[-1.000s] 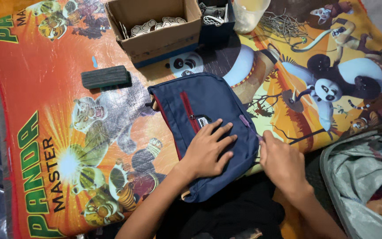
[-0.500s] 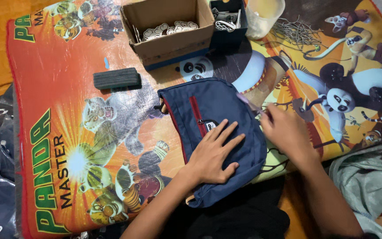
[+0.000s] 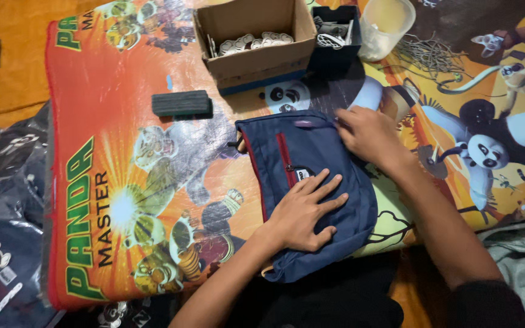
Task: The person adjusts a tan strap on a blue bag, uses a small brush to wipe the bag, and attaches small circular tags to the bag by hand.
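The left hand [image 3: 304, 214] is pressing flat, fingers spread, on the navy bag [image 3: 311, 182]; the right hand [image 3: 369, 135] is gripping the bag's far corner.

Dim warm indoor light from above. Soft glare on glossy mat [image 3: 123, 152]. Corners dark, slightly soft. Hands sharp, no motion blur.
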